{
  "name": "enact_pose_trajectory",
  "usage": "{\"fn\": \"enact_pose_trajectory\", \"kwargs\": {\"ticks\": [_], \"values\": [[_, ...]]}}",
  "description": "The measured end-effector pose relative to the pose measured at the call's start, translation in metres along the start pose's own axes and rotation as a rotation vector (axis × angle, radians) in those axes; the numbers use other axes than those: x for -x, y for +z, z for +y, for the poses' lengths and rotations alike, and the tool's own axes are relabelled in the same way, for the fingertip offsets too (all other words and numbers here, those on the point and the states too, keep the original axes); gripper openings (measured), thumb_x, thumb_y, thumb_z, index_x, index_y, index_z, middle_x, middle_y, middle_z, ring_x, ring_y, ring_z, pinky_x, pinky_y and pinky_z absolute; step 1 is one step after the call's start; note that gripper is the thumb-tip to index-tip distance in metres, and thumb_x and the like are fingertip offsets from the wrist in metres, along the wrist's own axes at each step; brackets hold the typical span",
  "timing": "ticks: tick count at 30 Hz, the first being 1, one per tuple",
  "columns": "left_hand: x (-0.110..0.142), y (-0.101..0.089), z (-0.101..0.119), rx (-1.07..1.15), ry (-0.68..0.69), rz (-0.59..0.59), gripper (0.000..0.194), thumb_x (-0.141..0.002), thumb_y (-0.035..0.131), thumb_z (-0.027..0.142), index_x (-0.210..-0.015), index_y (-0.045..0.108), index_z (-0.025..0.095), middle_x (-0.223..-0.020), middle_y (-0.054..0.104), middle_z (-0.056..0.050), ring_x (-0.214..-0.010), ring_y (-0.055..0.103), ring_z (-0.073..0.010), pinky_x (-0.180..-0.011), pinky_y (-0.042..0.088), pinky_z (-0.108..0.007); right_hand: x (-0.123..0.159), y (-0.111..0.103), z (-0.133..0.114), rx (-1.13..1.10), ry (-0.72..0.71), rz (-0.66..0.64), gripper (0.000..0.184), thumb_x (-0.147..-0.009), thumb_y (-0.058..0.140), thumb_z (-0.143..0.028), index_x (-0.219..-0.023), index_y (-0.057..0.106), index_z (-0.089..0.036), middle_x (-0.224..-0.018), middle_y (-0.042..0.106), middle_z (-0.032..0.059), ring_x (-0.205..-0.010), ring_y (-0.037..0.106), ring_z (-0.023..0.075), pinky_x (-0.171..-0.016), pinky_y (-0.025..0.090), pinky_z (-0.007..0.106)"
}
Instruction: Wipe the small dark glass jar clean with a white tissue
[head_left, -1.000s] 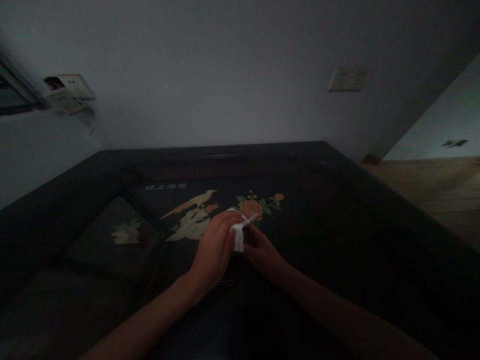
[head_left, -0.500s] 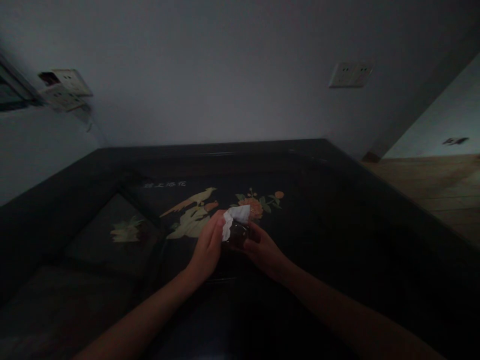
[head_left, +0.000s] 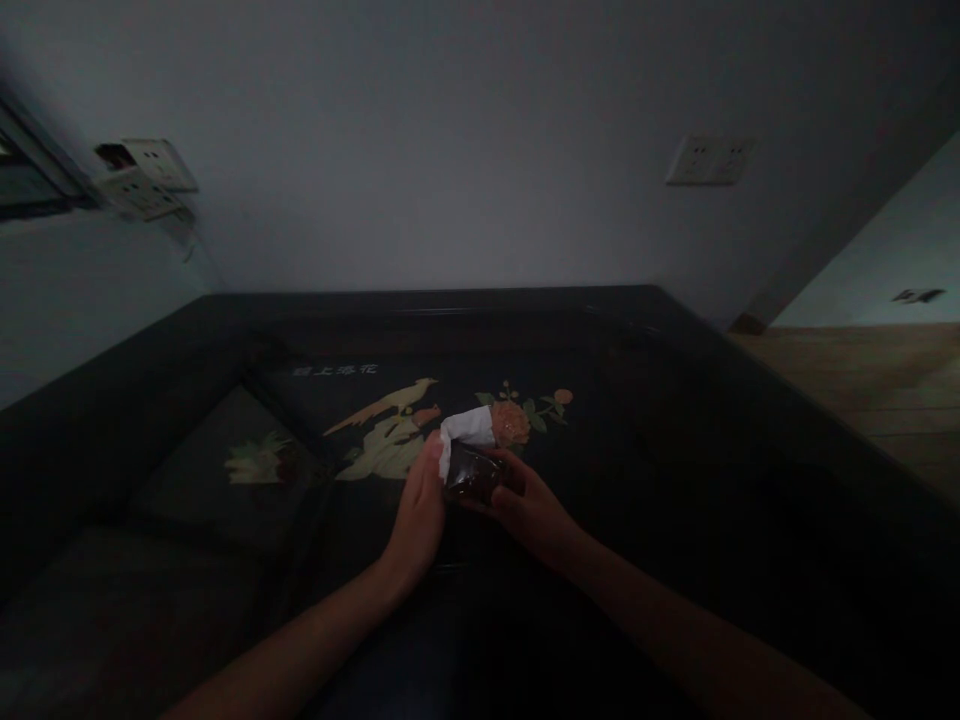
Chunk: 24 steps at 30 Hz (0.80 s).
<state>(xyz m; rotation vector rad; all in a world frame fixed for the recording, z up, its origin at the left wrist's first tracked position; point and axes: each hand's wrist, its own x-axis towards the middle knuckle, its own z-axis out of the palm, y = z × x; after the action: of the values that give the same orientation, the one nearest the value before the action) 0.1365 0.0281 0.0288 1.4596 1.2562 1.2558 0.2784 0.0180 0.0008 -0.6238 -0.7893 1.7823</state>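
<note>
The right hand [head_left: 534, 505] grips a dark glossy container [head_left: 476, 477], seemingly to steady it, while the left hand [head_left: 420, 508] pinches white tissue [head_left: 471, 428] against its side.

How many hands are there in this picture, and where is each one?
2: the left hand, touching the white sheet, and the right hand, gripping the right side of the dark shiny object. No others show.

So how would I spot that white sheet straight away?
Find the dark tabletop by the wall, then the left hand near its middle. The white sheet touches that hand: plain and pale, unlike the dark, glossy object beside it and the orange flower design.
</note>
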Motion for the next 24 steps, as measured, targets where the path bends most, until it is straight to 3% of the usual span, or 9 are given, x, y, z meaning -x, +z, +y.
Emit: {"fn": "enact_pose_trajectory", "kwargs": {"ticks": [2, 8, 14, 17, 24], "values": [[0.002, -0.001, 0.008, -0.045, 0.085, -0.035, 0.039, -0.095, 0.029, 0.039, -0.112, 0.057, 0.018, -0.111, 0.062, -0.008, -0.109, 0.055, -0.0217, -0.095, 0.042, -0.035, 0.000, -0.002, 0.002, 0.035, -0.004, -0.003, 0.052, -0.057, 0.084, -0.032, -0.101, 0.059, -0.023, -0.103, 0.065, 0.0035, -0.097, 0.061, 0.0208, -0.095, 0.043, 0.045], [0.002, -0.003, 0.016, -0.361, 0.544, -0.139, 0.029, -0.095, 0.031, 0.024, -0.108, 0.056, 0.017, -0.108, 0.061, -0.009, -0.105, 0.055, -0.0193, -0.092, 0.043, -0.035, -0.002, -0.003, 0.005, 0.118, -0.063, 0.009, 0.049, -0.058, 0.081, -0.021, -0.101, 0.058, -0.023, -0.101, 0.064, 0.0009, -0.094, 0.060, 0.0175, -0.088, 0.044, 0.034], [-0.002, -0.005, 0.021, -0.609, 0.880, -0.223, 0.028, -0.089, 0.042, 0.009, -0.112, 0.055, 0.017, -0.110, 0.064, -0.007, -0.108, 0.053, -0.0194, -0.099, 0.039, -0.039, -0.005, -0.004, 0.009, 0.133, -0.096, 0.034, 0.042, -0.057, 0.080, -0.020, -0.092, 0.057, -0.023, -0.089, 0.063, -0.0008, -0.086, 0.059, 0.0178, -0.076, 0.046, 0.031], [-0.003, -0.007, 0.025, -0.579, 0.868, -0.278, 0.028, -0.090, 0.040, 0.010, -0.112, 0.055, 0.018, -0.110, 0.064, -0.007, -0.108, 0.053, -0.0196, -0.099, 0.039, -0.040, -0.005, -0.005, 0.010, 0.127, -0.096, 0.040, 0.041, -0.057, 0.080, -0.020, -0.092, 0.058, -0.023, -0.084, 0.062, -0.0016, -0.082, 0.059, 0.0169, -0.073, 0.046, 0.030], [-0.003, -0.008, 0.023, -0.287, 0.467, -0.256, 0.032, -0.095, 0.033, 0.027, -0.111, 0.058, 0.017, -0.115, 0.061, -0.009, -0.108, 0.054, -0.0199, -0.096, 0.040, -0.036, -0.003, -0.004, 0.006, 0.056, -0.070, 0.056, 0.050, -0.056, 0.084, -0.030, -0.099, 0.060, -0.021, -0.094, 0.065, 0.0010, -0.087, 0.060, 0.0166, -0.080, 0.047, 0.031]]}}
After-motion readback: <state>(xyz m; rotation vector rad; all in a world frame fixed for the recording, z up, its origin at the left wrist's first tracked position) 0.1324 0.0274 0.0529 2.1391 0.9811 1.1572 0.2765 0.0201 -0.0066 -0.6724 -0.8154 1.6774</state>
